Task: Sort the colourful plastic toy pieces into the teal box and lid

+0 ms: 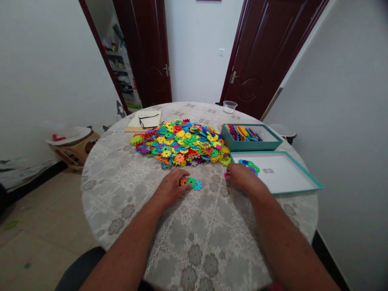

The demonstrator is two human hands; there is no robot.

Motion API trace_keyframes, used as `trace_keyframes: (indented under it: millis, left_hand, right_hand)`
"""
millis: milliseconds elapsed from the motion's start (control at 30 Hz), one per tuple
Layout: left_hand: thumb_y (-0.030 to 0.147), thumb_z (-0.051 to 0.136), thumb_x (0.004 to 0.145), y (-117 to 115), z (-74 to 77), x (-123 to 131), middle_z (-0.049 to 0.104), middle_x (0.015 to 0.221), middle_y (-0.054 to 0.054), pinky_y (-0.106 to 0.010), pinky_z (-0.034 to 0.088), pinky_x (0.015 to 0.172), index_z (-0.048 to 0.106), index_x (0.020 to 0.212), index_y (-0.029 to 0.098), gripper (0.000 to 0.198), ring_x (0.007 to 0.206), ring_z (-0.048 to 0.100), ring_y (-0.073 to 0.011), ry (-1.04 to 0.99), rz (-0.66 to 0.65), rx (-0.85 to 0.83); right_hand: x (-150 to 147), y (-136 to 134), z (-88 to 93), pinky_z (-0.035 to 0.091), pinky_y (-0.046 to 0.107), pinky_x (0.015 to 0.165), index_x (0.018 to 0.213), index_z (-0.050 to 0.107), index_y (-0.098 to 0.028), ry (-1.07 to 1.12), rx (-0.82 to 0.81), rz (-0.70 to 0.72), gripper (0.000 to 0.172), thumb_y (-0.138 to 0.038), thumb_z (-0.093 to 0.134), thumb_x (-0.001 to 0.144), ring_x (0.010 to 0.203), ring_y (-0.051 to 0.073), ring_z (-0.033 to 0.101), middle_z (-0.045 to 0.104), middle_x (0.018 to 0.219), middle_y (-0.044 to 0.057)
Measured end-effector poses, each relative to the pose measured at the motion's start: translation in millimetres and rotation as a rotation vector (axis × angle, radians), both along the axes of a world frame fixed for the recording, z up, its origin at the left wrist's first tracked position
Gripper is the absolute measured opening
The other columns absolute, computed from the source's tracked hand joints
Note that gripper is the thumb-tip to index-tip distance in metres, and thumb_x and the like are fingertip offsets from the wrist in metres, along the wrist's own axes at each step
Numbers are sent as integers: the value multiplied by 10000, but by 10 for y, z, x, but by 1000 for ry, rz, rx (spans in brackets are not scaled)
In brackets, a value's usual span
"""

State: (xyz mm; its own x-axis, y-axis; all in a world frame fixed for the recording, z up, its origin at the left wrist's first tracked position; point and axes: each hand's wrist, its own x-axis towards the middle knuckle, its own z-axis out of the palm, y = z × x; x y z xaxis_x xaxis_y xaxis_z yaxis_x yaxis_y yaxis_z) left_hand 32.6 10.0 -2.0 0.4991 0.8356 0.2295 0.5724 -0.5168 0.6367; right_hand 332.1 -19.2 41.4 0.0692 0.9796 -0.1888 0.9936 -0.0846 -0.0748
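Note:
On the table in front of me, my left hand has its fingers and thumb closed around the near end of a short row of notched plastic discs. An orange, a green and a blue disc show there, joined edge to edge. My right hand pinches a pink notched disc, mostly hidden by the fingers, beside the left edge of the white tray. Behind both hands spreads a large heap of multicoloured notched discs. Past my right hand, a joined group of green, blue and purple discs lies in the tray.
A white tray with a teal rim lies at the right. Behind it stands a teal box holding rows of coloured discs. Glasses rest on paper at the back left. A clear plastic cup stands near the far table edge.

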Motion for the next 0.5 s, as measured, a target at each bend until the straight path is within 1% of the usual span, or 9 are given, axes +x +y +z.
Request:
trace_keyframes:
  millis: [100,167,333,400,500]
  left_hand:
    - [267,713,830,-4,-28,18,681,1108,-67,-354,508,943,675,1149,205,326,1027,647,-230,18,5,20]
    - [232,691,832,-13,-27,25,688,1119,-67,-354,505,958,673,1154,210,323,1044,649,-230,27,-6,18]
    - [156,626,819,-42,8,24,701,1160,-68,-368,498,1013,670,1173,219,363,1105,654,-233,9,-19,21]
    - [164,615,826,-47,11,17,708,1177,-65,-372,498,1028,668,1182,228,366,1115,659,-234,-1,-23,24]
    - [190,608,851,-47,-3,5,715,1196,-65,-374,496,1039,665,1199,234,355,1121,662,-234,3,-27,18]
  right_hand:
    - [-78,-3,-25,484,305,785,975,787,-118,-1,-30,34,207,-106,610,869,947,277,729,771,1034,208]
    - [-93,-2,-19,485,298,768,974,786,-127,3,-40,57,216,-95,600,869,930,271,731,775,1020,197]
    - [-95,-2,-14,446,255,700,898,761,-167,45,-47,124,177,-88,615,836,856,219,711,781,956,127]
    - [-94,2,-25,437,251,705,942,745,-171,57,-30,122,186,-100,604,845,869,212,699,777,974,112]
    - [-99,18,-37,435,258,756,1041,718,-162,67,0,109,208,-140,582,884,931,216,683,764,1033,119]
